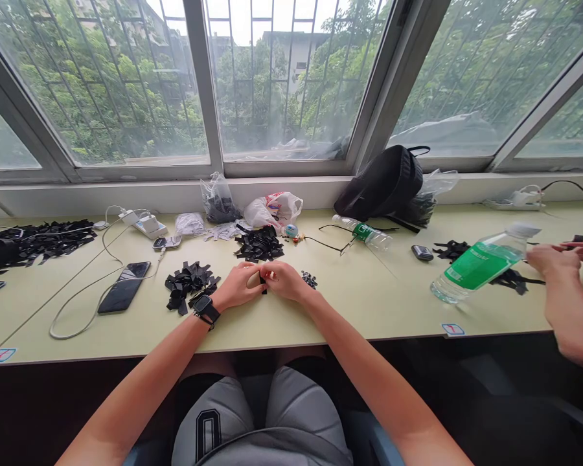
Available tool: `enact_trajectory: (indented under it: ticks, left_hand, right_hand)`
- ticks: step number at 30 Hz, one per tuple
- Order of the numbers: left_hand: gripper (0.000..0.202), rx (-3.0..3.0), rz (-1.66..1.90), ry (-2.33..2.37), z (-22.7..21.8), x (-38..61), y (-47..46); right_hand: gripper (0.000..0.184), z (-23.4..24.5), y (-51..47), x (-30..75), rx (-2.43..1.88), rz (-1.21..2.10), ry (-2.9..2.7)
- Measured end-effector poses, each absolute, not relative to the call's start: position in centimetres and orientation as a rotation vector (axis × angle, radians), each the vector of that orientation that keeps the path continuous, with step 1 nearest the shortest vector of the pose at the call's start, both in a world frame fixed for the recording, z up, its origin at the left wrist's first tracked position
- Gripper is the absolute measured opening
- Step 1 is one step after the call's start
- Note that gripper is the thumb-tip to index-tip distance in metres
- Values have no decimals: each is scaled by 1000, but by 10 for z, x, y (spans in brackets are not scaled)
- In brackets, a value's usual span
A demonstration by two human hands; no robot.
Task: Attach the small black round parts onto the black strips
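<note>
Pinching a small black tab (263, 283) between my left hand (238, 286) and right hand (284, 279), I had both hands curled inward with the fingertips meeting over it, so a slackened grip was the main risk: the tab could have slipped out and vanished among the look-alike black scraps in the loose pile (189, 283) just beside my left hand, or in the heap (259, 244) ahead. The tilted water bottle (480, 266) near a co-worker's hand (554, 262) could also have toppled if knocked, wetting the desk (369, 310). What showed of the tab looked dark and narrow, its edges mostly hidden by my fingers, so I could not tell its material; it sat near the desk's front edge, directly before me
</note>
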State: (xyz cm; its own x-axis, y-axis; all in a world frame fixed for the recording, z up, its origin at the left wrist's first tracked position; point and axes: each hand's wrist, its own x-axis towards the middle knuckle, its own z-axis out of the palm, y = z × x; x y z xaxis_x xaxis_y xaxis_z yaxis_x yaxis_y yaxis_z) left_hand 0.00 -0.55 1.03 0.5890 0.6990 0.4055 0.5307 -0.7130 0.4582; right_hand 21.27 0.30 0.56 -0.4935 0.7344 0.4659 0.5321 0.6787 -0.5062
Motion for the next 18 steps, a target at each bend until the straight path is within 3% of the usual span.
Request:
enact_trajectory:
  ticks: [18]
  left_hand:
    - [22, 2528, 829, 1005, 11, 0, -6]
  right_hand:
    - [19, 6, 3, 213, -959, 419, -2232]
